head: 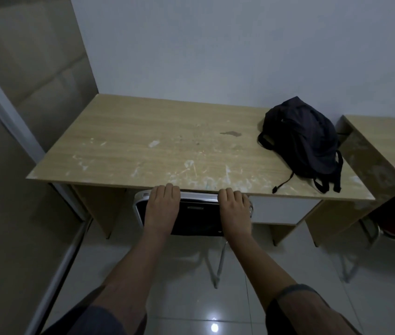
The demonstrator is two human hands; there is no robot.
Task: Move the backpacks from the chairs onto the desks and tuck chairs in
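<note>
A black backpack (304, 141) lies on the right end of a light wooden desk (158, 141), its straps hanging toward the front edge. A black chair with a chrome frame (197, 217) stands pushed under the desk, so that only its backrest shows below the desk's front edge. My left hand (161, 209) grips the top left of the backrest. My right hand (236, 211) grips its top right. Fingers of both hands curl over the chrome top rail, touching the desk edge.
A second wooden desk (389, 143) adjoins on the right, with a red-seated chair (394, 228) under it. A beige wall and a metal-framed partition (5, 112) close the left side. A white wall stands behind the desks. The floor is glossy white tile (191, 298).
</note>
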